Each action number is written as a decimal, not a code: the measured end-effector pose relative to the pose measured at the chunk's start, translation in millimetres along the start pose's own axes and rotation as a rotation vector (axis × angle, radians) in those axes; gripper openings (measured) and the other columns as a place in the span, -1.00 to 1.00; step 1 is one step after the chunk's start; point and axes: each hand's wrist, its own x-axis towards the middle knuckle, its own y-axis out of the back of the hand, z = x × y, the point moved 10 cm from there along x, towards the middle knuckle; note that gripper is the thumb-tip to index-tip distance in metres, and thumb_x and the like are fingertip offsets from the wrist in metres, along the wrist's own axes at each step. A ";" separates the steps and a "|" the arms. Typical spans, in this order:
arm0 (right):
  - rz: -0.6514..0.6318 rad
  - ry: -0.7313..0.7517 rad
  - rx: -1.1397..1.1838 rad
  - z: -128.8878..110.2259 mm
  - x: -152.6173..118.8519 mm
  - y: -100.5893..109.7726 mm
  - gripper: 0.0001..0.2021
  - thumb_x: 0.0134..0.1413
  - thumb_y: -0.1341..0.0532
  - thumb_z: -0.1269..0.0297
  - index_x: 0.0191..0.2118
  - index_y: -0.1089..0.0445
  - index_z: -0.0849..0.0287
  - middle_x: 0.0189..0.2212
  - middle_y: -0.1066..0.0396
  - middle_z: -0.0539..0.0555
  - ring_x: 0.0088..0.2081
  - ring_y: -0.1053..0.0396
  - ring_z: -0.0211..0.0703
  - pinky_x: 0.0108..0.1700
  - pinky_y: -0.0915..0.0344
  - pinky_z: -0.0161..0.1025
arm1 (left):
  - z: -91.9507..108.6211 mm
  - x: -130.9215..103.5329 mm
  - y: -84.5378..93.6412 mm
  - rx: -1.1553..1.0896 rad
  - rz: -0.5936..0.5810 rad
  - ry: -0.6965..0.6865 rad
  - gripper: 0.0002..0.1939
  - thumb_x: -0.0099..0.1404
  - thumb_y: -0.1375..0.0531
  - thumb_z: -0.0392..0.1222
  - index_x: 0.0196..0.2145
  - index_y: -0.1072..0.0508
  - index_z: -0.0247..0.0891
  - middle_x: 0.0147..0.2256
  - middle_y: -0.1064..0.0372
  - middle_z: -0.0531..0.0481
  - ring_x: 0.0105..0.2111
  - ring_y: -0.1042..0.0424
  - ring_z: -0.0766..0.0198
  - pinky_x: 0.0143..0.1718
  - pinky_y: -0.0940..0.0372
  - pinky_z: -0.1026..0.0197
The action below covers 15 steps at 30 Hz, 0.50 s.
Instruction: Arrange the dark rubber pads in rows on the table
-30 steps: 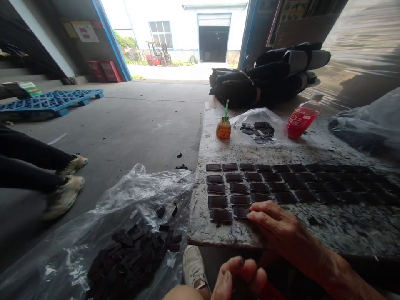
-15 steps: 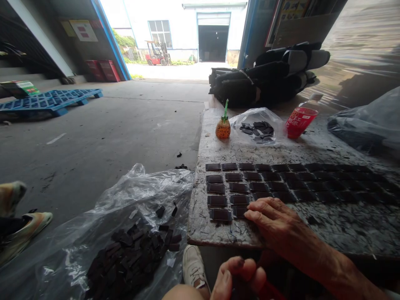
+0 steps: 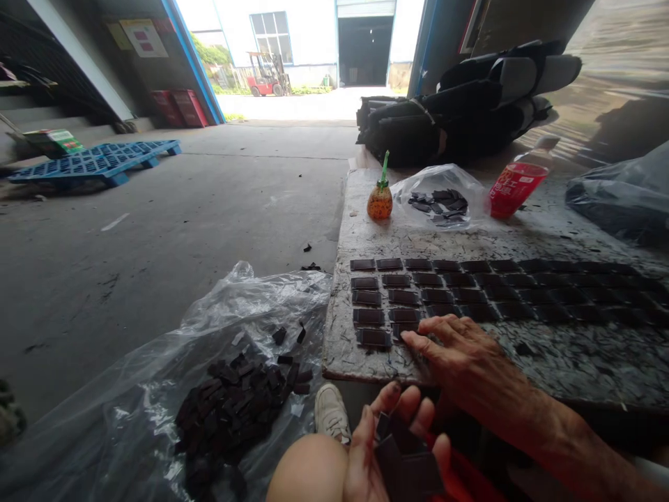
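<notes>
My right hand (image 3: 460, 359) lies flat on the worn board (image 3: 366, 240), fingertips on a dark rectangular piece (image 3: 405, 332) at the near end of the rows of dark pieces (image 3: 470, 289). Below the board's edge, my left hand (image 3: 389, 446) cups a small stack of dark pieces (image 3: 405, 457) above my knee. The rows run several wide from the board's left side toward the right.
A clear plastic bag (image 3: 157, 390) with a heap of loose dark pieces (image 3: 235, 408) lies on the concrete floor at left. An orange drink bottle (image 3: 380, 199), a small bag of pieces (image 3: 439, 202) and a red bottle (image 3: 517, 185) stand at the board's far end. Black rolls (image 3: 470, 97) lie behind.
The view tilted down, so my left hand and its stack show more. A passer-by's legs and shoes at left have gone. My right hand stays on the near row.
</notes>
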 end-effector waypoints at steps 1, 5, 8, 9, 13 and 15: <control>0.008 -0.005 0.018 0.4 -1.1 3.1 -0.63 0.13 0.02 0.60 -0.07 -0.40 0.20 -0.16 -0.41 0.20 -0.17 -0.37 0.10 -0.16 -0.33 0.07 | -0.4 -0.4 0.9 -0.002 0.015 -0.015 -0.79 0.33 -0.14 -0.12 -0.15 -0.51 -0.18 -0.07 -0.45 -0.10 0.06 -0.31 0.01 0.13 -0.07 -0.15; -0.012 -0.009 0.237 -10.4 -11.1 15.7 -0.78 0.28 0.00 0.40 -0.11 -0.36 0.16 -0.26 -0.38 0.13 -0.26 -0.37 -0.13 -0.22 -0.37 -0.22 | -5.9 0.1 0.8 -0.016 0.036 -0.042 -0.76 0.32 -0.13 -0.07 -0.15 -0.50 -0.19 -0.09 -0.45 -0.12 0.04 -0.33 0.02 0.14 -0.07 -0.13; -0.262 0.038 0.533 -38.6 -22.9 4.5 -0.88 0.23 -0.09 0.41 -0.23 -0.36 0.11 -0.31 -0.37 0.04 -0.29 -0.37 -0.23 -0.26 -0.35 -0.37 | -7.8 1.2 -2.4 -0.035 0.005 -0.061 -0.74 0.29 -0.15 -0.05 -0.14 -0.50 -0.19 -0.11 -0.47 -0.09 0.02 -0.35 0.04 0.15 -0.07 -0.07; -0.335 0.055 0.565 -47.7 -27.1 1.1 -0.94 0.18 -0.16 0.39 -0.25 -0.37 0.10 -0.30 -0.38 0.03 -0.27 -0.37 -0.22 -0.24 -0.35 -0.37 | -8.3 1.3 -2.9 -0.035 -0.003 -0.062 -0.74 0.28 -0.16 -0.05 -0.14 -0.50 -0.19 -0.10 -0.47 -0.08 0.02 -0.34 0.05 0.15 -0.07 -0.05; -0.427 0.097 0.456 -61.3 -34.0 -3.7 -0.84 0.02 -0.35 0.33 -0.27 -0.38 0.08 -0.26 -0.40 0.00 -0.23 -0.36 -0.18 -0.22 -0.33 -0.33 | -9.5 2.4 0.6 0.007 -0.008 -0.044 -0.79 0.26 -0.18 -0.12 -0.16 -0.52 -0.17 -0.08 -0.46 -0.05 0.03 -0.34 0.04 0.15 -0.06 -0.03; -0.450 0.141 0.439 -63.9 -35.7 -4.6 -0.86 0.05 -0.33 0.36 -0.29 -0.36 0.08 -0.26 -0.40 -0.04 -0.25 -0.36 -0.22 -0.21 -0.30 -0.33 | -9.1 4.6 4.7 0.032 -0.002 -0.030 -0.80 0.26 -0.18 -0.15 -0.17 -0.52 -0.18 -0.08 -0.46 -0.06 0.03 -0.34 0.03 0.16 -0.05 -0.03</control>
